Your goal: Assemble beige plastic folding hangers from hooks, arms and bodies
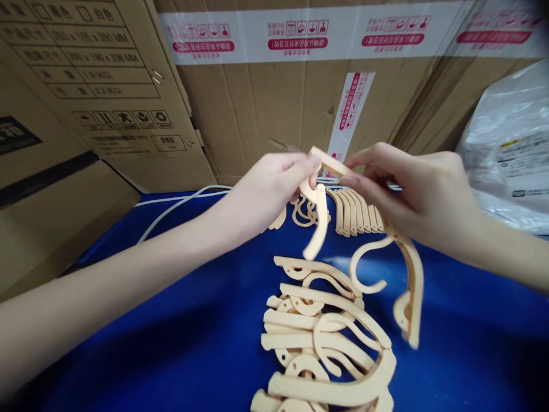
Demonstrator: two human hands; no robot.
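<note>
My left hand (278, 177) pinches the middle of a cream folding clothes hanger (318, 226), one arm of which hangs downward. My right hand (412, 183) grips the far end of a short straight arm (329, 163) that reaches across from the left fingers. Where the parts join is mostly covered by my left fingers. Below both hands lies a pile of folded hangers (330, 343) with curved hooks. Another folded hanger (414, 286) rests to the right, under my right wrist, its hook (362, 266) pointing left.
Behind the hands, loose curved hanger arms (354, 212) lie in a row beside a cluster of hooks (302, 214). Cardboard boxes (257, 109) wall off the back and left of the blue surface (171, 332). A white cable (171, 209) and a plastic bag (510, 137) are nearby.
</note>
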